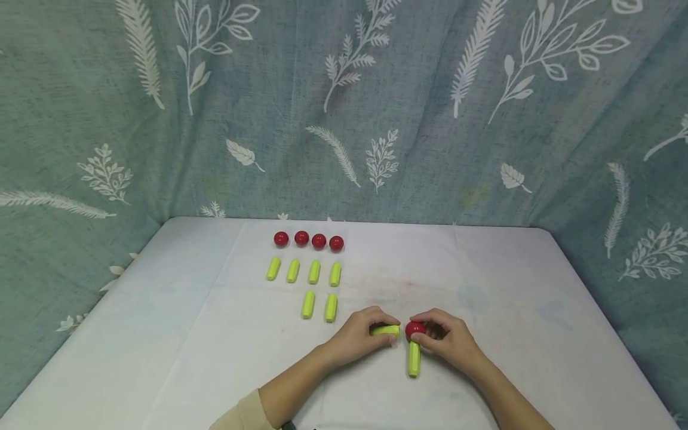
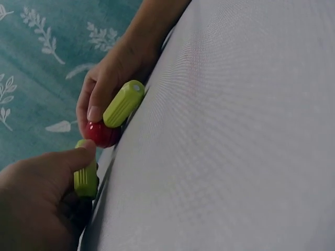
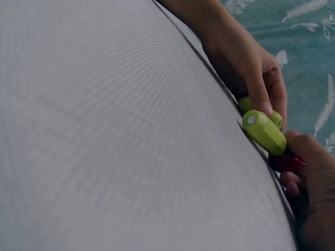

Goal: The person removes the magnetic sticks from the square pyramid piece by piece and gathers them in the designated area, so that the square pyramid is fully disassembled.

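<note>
My left hand (image 1: 359,335) pinches a yellow-green ribbed stick (image 1: 386,330) between thumb and fingers, its end pointing right toward a red ball (image 1: 415,329). The right hand (image 1: 450,340) grips that ball with thumb and fingertips. A second yellow-green stick (image 1: 414,359) extends from the ball toward the table's near side, its end meeting the ball. In the left wrist view, the held stick (image 2: 85,178) comes close to the ball (image 2: 102,134), and the other stick (image 2: 124,103) adjoins it. In the right wrist view, fingers partly hide the ball (image 3: 287,163).
On the white-covered table (image 1: 215,352), a row of several red balls (image 1: 319,241) lies at the back, left of centre. Several yellow-green sticks (image 1: 314,272) lie in two rows in front of them. A green leaf-patterned curtain (image 1: 301,119) hangs behind the table.
</note>
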Action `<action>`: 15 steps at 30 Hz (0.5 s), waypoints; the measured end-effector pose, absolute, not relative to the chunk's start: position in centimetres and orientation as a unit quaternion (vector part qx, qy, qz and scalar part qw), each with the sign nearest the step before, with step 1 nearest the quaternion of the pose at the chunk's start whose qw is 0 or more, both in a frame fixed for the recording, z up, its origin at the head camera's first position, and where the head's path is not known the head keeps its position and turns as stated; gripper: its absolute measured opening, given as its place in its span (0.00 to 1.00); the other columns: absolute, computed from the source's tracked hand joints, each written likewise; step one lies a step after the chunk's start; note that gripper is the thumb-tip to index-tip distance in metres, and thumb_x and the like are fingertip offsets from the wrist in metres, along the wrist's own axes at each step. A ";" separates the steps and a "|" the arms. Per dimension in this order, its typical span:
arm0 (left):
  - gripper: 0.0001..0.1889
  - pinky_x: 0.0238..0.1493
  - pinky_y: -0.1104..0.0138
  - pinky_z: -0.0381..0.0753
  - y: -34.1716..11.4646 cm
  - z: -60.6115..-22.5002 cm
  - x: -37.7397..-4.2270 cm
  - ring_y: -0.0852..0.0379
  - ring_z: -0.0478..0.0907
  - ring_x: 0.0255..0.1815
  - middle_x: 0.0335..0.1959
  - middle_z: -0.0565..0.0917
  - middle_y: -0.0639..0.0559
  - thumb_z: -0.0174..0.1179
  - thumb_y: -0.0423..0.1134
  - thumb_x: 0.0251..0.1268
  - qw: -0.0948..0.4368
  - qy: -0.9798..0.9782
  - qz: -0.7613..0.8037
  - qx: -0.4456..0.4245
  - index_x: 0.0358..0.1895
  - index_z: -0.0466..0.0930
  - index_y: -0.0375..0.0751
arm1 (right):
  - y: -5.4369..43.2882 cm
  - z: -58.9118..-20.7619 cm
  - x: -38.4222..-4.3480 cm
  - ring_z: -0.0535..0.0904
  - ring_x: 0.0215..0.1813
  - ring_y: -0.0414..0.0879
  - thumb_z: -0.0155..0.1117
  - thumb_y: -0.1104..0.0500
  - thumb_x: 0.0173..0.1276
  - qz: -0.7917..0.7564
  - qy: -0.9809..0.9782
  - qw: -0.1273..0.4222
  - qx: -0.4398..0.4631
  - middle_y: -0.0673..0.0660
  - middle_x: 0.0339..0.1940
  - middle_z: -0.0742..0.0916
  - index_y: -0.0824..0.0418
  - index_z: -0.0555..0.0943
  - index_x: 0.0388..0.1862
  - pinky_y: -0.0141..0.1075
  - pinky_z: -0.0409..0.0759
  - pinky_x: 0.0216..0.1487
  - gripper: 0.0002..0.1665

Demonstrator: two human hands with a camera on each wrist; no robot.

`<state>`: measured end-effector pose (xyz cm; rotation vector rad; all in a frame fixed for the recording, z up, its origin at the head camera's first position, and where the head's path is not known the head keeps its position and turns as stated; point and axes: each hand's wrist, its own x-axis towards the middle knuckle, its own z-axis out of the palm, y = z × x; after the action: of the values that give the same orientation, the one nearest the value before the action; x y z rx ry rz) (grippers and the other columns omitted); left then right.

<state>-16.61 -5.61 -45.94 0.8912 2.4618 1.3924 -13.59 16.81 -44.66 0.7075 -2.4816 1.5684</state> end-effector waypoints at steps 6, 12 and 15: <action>0.15 0.50 0.71 0.74 -5.7 -45.3 -16.5 0.66 0.75 0.45 0.44 0.81 0.59 0.63 0.37 0.61 0.086 0.824 0.475 0.297 0.52 0.80 0.44 | 16.7 -44.5 -13.5 0.73 0.28 0.35 0.71 0.69 0.54 0.526 -0.820 0.051 0.221 0.56 0.29 0.83 0.69 0.82 0.42 0.29 0.75 0.28 0.15; 0.17 0.48 0.70 0.76 -6.4 -44.5 -16.4 0.63 0.75 0.47 0.48 0.80 0.57 0.61 0.36 0.63 0.098 0.826 0.485 0.271 0.56 0.78 0.42 | 16.6 -44.2 -13.4 0.73 0.29 0.35 0.71 0.67 0.54 0.525 -0.828 0.030 0.197 0.55 0.31 0.83 0.68 0.82 0.42 0.29 0.75 0.30 0.15; 0.19 0.49 0.68 0.77 -6.8 -44.2 -16.5 0.61 0.75 0.49 0.49 0.80 0.58 0.59 0.38 0.65 0.114 0.826 0.493 0.248 0.59 0.76 0.44 | 16.5 -44.1 -13.4 0.72 0.29 0.35 0.72 0.66 0.54 0.522 -0.831 0.027 0.190 0.55 0.31 0.83 0.68 0.82 0.42 0.29 0.75 0.30 0.16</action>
<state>-16.46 -6.84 -44.15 0.7267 2.4236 1.4449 -13.36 16.49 -44.11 0.5859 -2.5674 1.6131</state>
